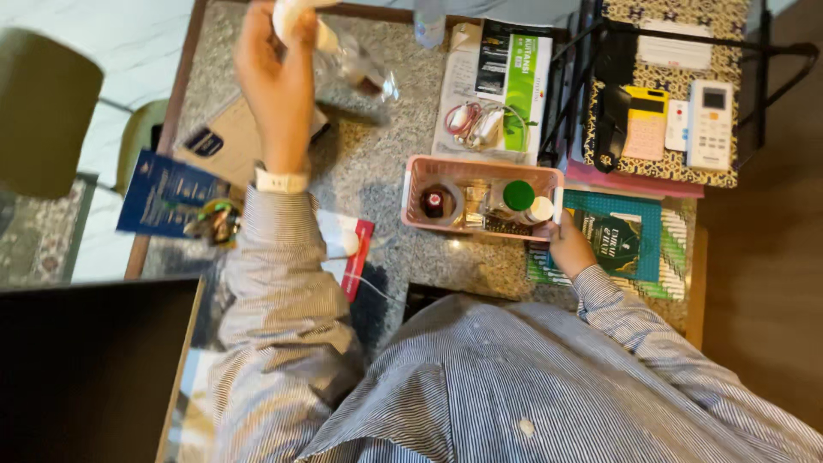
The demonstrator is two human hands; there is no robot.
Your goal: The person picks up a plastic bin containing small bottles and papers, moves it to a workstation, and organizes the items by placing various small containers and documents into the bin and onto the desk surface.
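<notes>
Speckled grey stone forms the counter [377, 171], edged in dark wood and crowded with papers, seen from above the seated person in a striped shirt. At the far edge, the left hand [276, 64], a white wristband [281, 181] below it, is raised over the surface with its fingers [296, 34] curled shut around a white object [296, 10] that the top of the picture cuts off; what it is cannot be told. A clear plastic bag [360, 69] lies just beyond that hand. To the right, the right hand [570, 249] rests at the near right corner of a pink basket [411, 184], fingers on its rim; how tightly they close cannot be told. Inside the basket stand a green-capped bottle [518, 195] and a small dark jar [435, 204]. A green leaflet [523, 81] lies behind the basket, a patterned green book [630, 244] under the right hand, and a yellow calculator [645, 120] and white remote control [711, 124] farther right. A blue booklet [167, 193] sits at the left edge.
</notes>
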